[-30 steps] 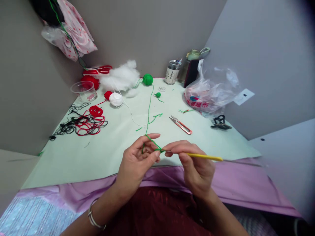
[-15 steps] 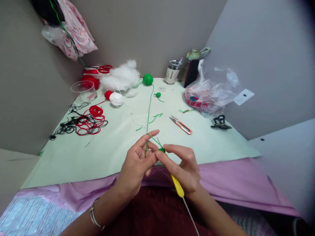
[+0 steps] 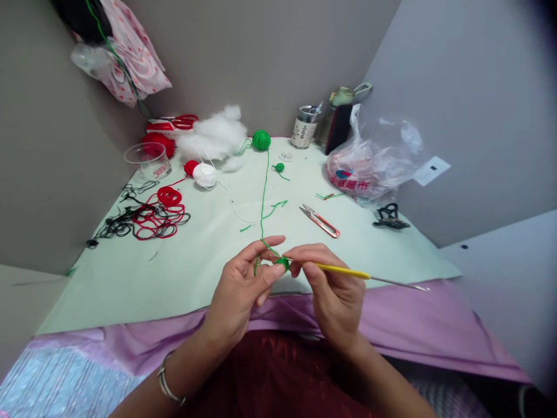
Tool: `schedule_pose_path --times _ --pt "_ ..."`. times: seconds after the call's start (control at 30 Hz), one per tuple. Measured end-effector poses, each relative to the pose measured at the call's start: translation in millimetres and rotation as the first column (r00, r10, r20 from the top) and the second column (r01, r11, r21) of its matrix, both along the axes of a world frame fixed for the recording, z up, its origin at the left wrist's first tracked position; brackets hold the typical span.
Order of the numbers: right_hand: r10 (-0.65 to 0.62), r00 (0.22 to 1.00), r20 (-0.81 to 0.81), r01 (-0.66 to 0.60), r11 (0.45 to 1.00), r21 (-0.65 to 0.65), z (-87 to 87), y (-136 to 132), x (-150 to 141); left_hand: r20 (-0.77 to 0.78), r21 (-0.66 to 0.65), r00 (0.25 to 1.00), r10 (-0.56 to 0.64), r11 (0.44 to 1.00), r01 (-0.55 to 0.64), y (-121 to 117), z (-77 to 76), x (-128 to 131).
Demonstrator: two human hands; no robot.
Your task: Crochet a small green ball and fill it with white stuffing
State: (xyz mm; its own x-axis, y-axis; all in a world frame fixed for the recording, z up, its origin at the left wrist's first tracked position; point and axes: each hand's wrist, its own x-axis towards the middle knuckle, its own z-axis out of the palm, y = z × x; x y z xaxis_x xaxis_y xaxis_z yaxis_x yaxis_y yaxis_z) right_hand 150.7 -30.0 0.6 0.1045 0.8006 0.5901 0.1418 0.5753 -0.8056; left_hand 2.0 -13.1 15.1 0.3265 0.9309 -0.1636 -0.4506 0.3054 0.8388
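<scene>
My left hand (image 3: 243,281) pinches a small green crochet piece (image 3: 282,263) between thumb and finger, above the table's front edge. Its index finger is stretched out, with green yarn (image 3: 263,203) running over it from a green yarn ball (image 3: 261,140) at the back. A crochet hook (image 3: 343,270) with a yellow handle lies in my right hand (image 3: 337,290), closed round it. One thin metal end of the hook reaches the green piece; the other sticks out to the right. The fingers partly hide where hook and yarn meet.
Orange-handled thread snips (image 3: 319,221) lie beyond my right hand. Tangled black and red yarn (image 3: 143,217), a clear plastic cup (image 3: 150,161) and white stuffing (image 3: 213,136) occupy the left. A plastic bag (image 3: 369,162) and a black hair clip (image 3: 390,216) sit at right.
The crochet hook has swung from pointing down toward me to lying nearly level, its free end now to the right. My right hand has turned with it; my left hand has barely moved.
</scene>
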Motion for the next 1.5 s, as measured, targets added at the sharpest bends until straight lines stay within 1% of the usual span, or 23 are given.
schedule_pose_path --times 0.07,0.13,0.17,0.2,0.23,0.27,0.3,0.33,0.37,0.4,0.47,0.53,0.6,0.7,0.77,0.97,1.2,1.3,1.37,1.43,1.5 --pt "-0.114 0.975 0.192 0.091 0.988 0.124 -1.9 -4 0 0.014 -0.001 0.999 0.036 0.999 -0.036 -1 -1.2 2" --pt "-0.221 0.907 0.36 0.13 0.957 0.259 -2.6 -6 1 0.07 -0.057 0.998 -0.001 0.998 0.005 0 -0.9 2" --pt "-0.246 0.889 0.387 0.134 0.946 0.294 -2.4 -5 2 0.111 -0.097 0.993 -0.033 0.994 0.044 1 -0.4 1" --pt "-0.244 0.896 0.372 0.138 0.948 0.289 -1.9 -5 3 0.155 -0.136 0.986 -0.062 0.987 0.083 3 0.1 0" --pt "-0.216 0.924 0.317 0.139 0.959 0.246 -1.1 -3 4 0.197 -0.166 0.977 -0.077 0.98 0.11 5 0.5 -1" --pt "-0.174 0.959 0.223 0.134 0.974 0.184 -0.1 -1 5 0.229 -0.187 0.971 -0.074 0.975 0.118 7 0.9 -3" --pt "-0.124 0.986 0.108 0.112 0.987 0.114 0.8 1 5 0.245 -0.196 0.968 -0.055 0.975 0.105 8 1.1 -4" --pt "-0.072 0.997 -0.007 0.072 0.996 0.055 1.5 3 5 0.244 -0.193 0.969 -0.029 0.978 0.078 9 1.3 -5" --pt "-0.019 0.995 -0.094 0.02 1.0 0.01 1.9 5 5 0.229 -0.178 0.973 -0.013 0.982 0.055 9 1.4 -5" --pt "0.027 0.99 -0.142 -0.03 0.999 -0.017 1.9 6 4 0.203 -0.154 0.979 -0.006 0.987 0.038 8 1.4 -5" --pt "0.081 0.986 -0.149 -0.088 0.995 -0.047 1.0 8 2 0.135 -0.091 0.991 -0.004 0.996 0.017 5 1.2 -4" --pt "0.068 0.988 -0.136 -0.077 0.995 -0.059 -1.1 7 1 0.086 -0.037 0.996 0.007 0.999 -0.003 2 0.7 -2" --pt "0.059 0.981 -0.186 -0.074 0.994 -0.075 -3.5 6 2 0.066 0.0 0.998 0.023 1.0 -0.023 1 0.1 0" --pt "0.109 0.956 -0.274 -0.143 0.984 -0.106 -5.1 6 5 0.057 0.032 0.998 0.036 0.999 -0.038 1 -0.4 -1" --pt "0.143 0.95 -0.278 -0.176 0.98 -0.096 -3.8 6 6 0.046 0.05 0.998 0.046 0.998 -0.049 1 -0.8 -2" --pt "0.106 0.992 -0.067 -0.107 0.994 -0.006 3.7 0 7 -0.027 0.14 0.995 0.095 0.986 -0.09 2 -3.8 -6" --pt "0.084 0.996 0.019 -0.085 0.996 0.021 1.9 -4 9 -0.119 0.198 0.981 0.155 0.972 -0.13 2 -4.1 -7" --pt "0.077 0.992 0.102 -0.081 0.996 0.035 4.1 -4 11 -0.17 0.235 0.967 0.187 0.961 -0.145 0 -4.0 -7" --pt "0.042 0.978 0.206 -0.06 0.995 0.083 5.9 -3 11 -0.218 0.276 0.949 0.227 0.947 -0.163 -1 -4.4 -6" --pt "-0.022 0.951 0.308 -0.034 0.984 0.174 5.8 -3 9 -0.263 0.323 0.923 0.28 0.927 -0.189 -2 -5.0 -5" --pt "-0.101 0.921 0.375 -0.004 0.963 0.27 3.0 -4 8 -0.289 0.347 0.903 0.319 0.914 -0.212 -3 -5.2 -3"
